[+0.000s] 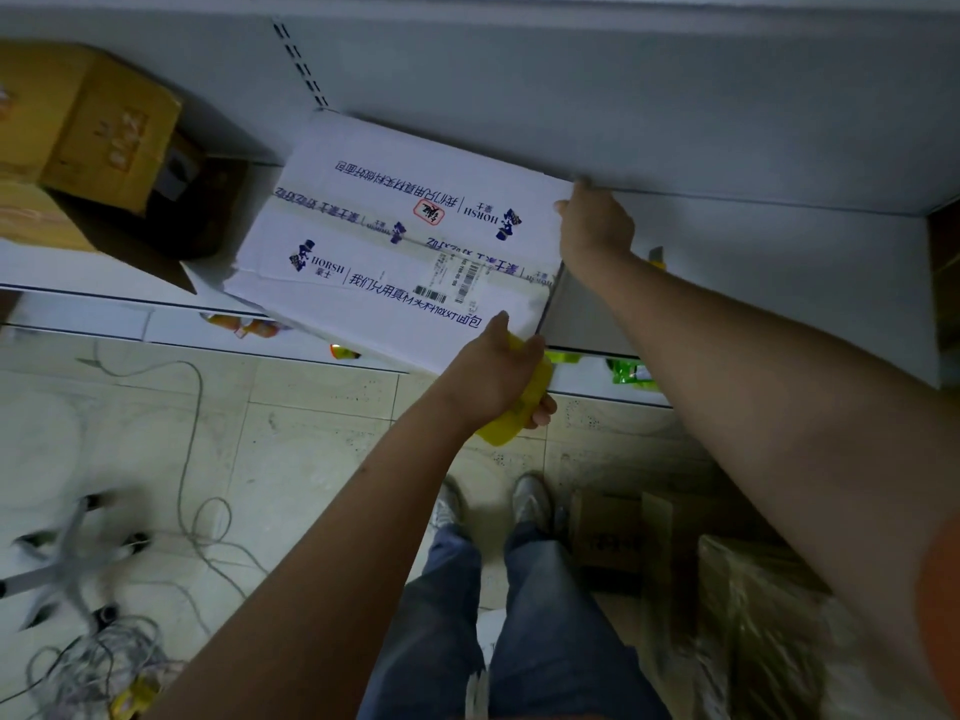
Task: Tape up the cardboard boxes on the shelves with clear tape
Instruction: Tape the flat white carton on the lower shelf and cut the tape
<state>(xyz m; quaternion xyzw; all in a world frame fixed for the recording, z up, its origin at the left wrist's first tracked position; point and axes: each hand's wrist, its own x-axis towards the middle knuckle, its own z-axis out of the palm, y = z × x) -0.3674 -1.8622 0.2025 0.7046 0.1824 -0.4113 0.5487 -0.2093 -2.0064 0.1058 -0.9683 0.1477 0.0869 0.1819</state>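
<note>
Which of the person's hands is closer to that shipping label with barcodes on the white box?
The left hand, gripping a yellow tape dispenser at the white printed cardboard box's near edge, just below the barcode label. The right hand holds the box's far right corner, farther off.

Right hand (596, 227): fingertips pass behind the far right corner of the white box (400, 236); how they lie there not visible.
Left hand (498, 374): grips a yellow object (524, 402), mostly covered by palm and fingers; identity not resolvable.
Box side walls hidden; only the top shows. Shipping label (457, 280) text too small to read.
Brown boxes (88, 127) at left cut by the frame edge; markings blurred.
Chair base (67, 553) on the floor motion-blurred; cable tangle (104, 662) cut by the lower edge.
Packets (631, 371) under the shelf lip only partly exposed.
Wrapped cartons (753, 615) at lower right blurred, partly behind the right forearm.
</note>
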